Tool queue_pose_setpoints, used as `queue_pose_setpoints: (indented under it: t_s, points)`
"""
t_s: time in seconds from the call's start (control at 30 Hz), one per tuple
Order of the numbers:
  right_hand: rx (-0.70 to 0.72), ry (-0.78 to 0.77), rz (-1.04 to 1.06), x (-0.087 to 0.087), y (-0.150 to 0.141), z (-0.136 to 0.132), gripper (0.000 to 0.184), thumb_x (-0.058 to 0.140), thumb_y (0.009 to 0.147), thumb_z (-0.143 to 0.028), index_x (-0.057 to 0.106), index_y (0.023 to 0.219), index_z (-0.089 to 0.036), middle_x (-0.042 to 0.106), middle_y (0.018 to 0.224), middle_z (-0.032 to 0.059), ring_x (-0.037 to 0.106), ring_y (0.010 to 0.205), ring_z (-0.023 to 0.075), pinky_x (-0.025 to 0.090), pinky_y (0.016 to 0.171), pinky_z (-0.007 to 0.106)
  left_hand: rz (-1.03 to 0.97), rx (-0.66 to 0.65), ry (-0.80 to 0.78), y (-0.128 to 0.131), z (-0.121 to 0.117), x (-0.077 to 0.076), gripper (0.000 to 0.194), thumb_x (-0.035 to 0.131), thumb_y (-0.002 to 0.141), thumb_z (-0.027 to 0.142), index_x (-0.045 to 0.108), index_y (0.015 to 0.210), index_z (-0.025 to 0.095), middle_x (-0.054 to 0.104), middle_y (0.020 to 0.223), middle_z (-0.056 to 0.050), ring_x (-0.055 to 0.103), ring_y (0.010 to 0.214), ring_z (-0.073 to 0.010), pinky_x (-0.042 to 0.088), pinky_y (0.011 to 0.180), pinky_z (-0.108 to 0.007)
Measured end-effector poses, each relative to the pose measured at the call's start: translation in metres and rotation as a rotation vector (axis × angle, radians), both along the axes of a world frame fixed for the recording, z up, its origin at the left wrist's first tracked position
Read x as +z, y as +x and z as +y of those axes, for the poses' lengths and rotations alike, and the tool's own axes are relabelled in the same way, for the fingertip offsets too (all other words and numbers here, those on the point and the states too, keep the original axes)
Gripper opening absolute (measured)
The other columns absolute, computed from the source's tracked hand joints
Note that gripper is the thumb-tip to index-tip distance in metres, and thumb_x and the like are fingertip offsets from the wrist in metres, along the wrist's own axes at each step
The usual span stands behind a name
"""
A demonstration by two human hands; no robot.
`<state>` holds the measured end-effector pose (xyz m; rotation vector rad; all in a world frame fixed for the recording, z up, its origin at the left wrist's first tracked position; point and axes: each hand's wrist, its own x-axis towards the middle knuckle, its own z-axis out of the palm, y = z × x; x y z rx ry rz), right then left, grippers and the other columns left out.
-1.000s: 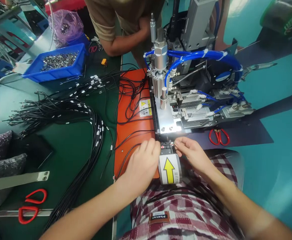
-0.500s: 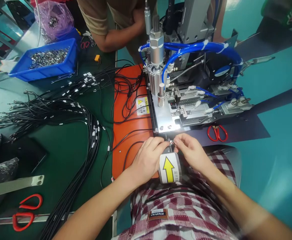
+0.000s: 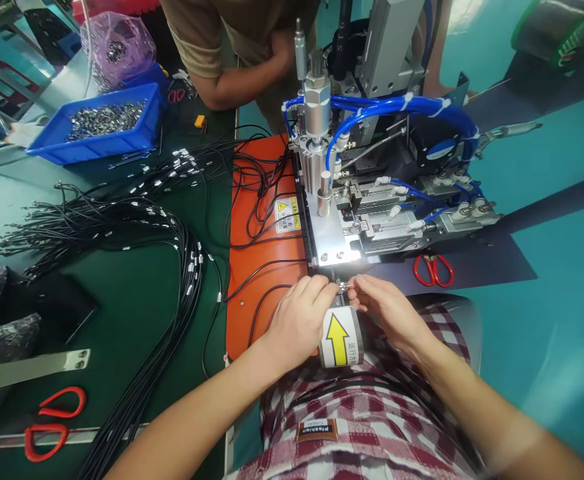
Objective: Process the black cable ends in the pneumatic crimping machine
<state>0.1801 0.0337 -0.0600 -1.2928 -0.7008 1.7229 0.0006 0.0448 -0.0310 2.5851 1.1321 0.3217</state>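
My left hand (image 3: 303, 315) rests at the front edge of the machine (image 3: 325, 230), fingers closed and pressed together. A black cable (image 3: 267, 297) runs over the orange base and under these fingers; its end is hidden. Thumb and forefinger of my right hand (image 3: 385, 305) pinch at a small shiny metal piece (image 3: 343, 287), which lies between both hands on the narrow track. Its exact kind is too small to tell. Just below my fingertips is a label with a yellow arrow (image 3: 339, 340).
Left lie a bundle of black cables (image 3: 185, 267), a blue bin (image 3: 97, 143) of small metal parts and red-handled scissors (image 3: 47, 440). More red-handled scissors (image 3: 435, 270) lie right of my hands. Blue air hoses (image 3: 402, 103) arch over the machine. Across stands a person with folded arms (image 3: 252, 77).
The view has shifted slightly. My right fingertips have drawn a little to the right and changed their pinch at the metal piece; my left hand stays in place.
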Motion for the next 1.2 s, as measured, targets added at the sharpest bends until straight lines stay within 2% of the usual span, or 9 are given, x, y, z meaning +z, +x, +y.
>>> queue_pose_setpoints:
  t_s: [0.27,0.37,0.5,0.63,0.7,0.83,0.9,1.07,1.2]
  points:
    - [-0.042,0.070,-0.102,0.001,-0.007,0.001,0.034,0.073,0.071,-0.049,0.057,0.070,-0.019,0.051,0.056,-0.0042,0.044,0.057,0.0130,0.034,0.058,0.027,0.126,0.012,-0.023,0.006,0.001,0.006,0.031,0.043,0.093,0.015,0.055,0.121,0.015,0.058,0.106,-0.010,0.052,0.090,-0.0231,0.049,0.074,-0.035]
    - [-0.035,0.064,-0.092,0.001,-0.008,0.001,0.035,0.071,0.072,-0.051,0.055,0.070,-0.020,0.048,0.054,-0.0052,0.041,0.054,0.0122,0.032,0.055,0.026,0.060,0.042,-0.061,0.005,0.001,0.005,0.031,0.040,0.092,0.012,0.057,0.118,0.016,0.056,0.102,-0.009,0.053,0.089,-0.0220,0.050,0.074,-0.034]
    - [0.006,0.047,-0.058,0.002,-0.008,0.000,0.036,0.069,0.074,-0.051,0.053,0.068,-0.019,0.048,0.055,-0.0047,0.040,0.052,0.0115,0.031,0.052,0.026,-0.158,0.097,-0.077,-0.008,0.000,0.002,0.032,0.037,0.093,0.010,0.056,0.118,0.016,0.054,0.107,-0.010,0.055,0.097,-0.0193,0.050,0.082,-0.031]
    - [0.007,0.051,-0.056,0.002,-0.006,0.000,0.035,0.069,0.074,-0.051,0.053,0.068,-0.020,0.048,0.056,-0.0045,0.041,0.053,0.0118,0.033,0.053,0.026,-0.125,0.223,-0.034,-0.023,-0.001,0.003,0.024,0.038,0.095,0.012,0.057,0.109,0.016,0.057,0.104,-0.009,0.057,0.095,-0.0189,0.051,0.082,-0.032]
    - [0.005,0.055,-0.063,0.002,-0.006,0.000,0.035,0.070,0.073,-0.051,0.054,0.069,-0.020,0.048,0.056,-0.0043,0.041,0.054,0.0121,0.034,0.054,0.026,-0.046,0.200,-0.008,-0.027,0.001,0.004,0.025,0.037,0.094,0.010,0.058,0.105,0.016,0.058,0.100,-0.009,0.057,0.093,-0.0191,0.051,0.079,-0.031]
    - [0.012,0.062,-0.078,0.002,-0.005,0.001,0.035,0.072,0.071,-0.051,0.055,0.069,-0.020,0.050,0.056,-0.0038,0.042,0.055,0.0127,0.034,0.054,0.026,0.090,0.058,0.069,-0.032,0.010,0.003,0.031,0.032,0.092,0.006,0.059,0.104,0.015,0.059,0.099,-0.010,0.056,0.093,-0.0204,0.051,0.077,-0.032]
    - [0.016,0.057,-0.077,0.002,-0.005,0.001,0.034,0.071,0.072,-0.050,0.055,0.069,-0.020,0.049,0.056,-0.0041,0.041,0.054,0.0125,0.033,0.053,0.026,0.133,0.044,0.107,-0.033,0.011,0.003,0.031,0.032,0.093,0.007,0.060,0.105,0.014,0.059,0.099,-0.011,0.055,0.091,-0.0214,0.052,0.076,-0.033]
    - [0.029,0.031,-0.050,0.002,-0.005,0.001,0.032,0.070,0.074,-0.047,0.055,0.068,-0.020,0.049,0.056,-0.0044,0.040,0.052,0.0115,0.034,0.053,0.026,0.221,0.200,0.139,-0.034,-0.011,0.006,0.039,0.032,0.093,0.008,0.052,0.126,0.009,0.058,0.113,-0.016,0.052,0.100,-0.0261,0.051,0.080,-0.040]
    - [0.004,0.028,-0.055,-0.004,0.000,-0.001,0.033,0.073,0.072,-0.048,0.059,0.070,-0.018,0.052,0.060,-0.0025,0.044,0.056,0.0119,0.037,0.057,0.026,0.282,0.334,0.110,-0.031,-0.035,0.007,0.047,0.037,0.095,0.020,0.038,0.141,0.013,0.052,0.133,-0.016,0.047,0.114,-0.0296,0.046,0.092,-0.046]
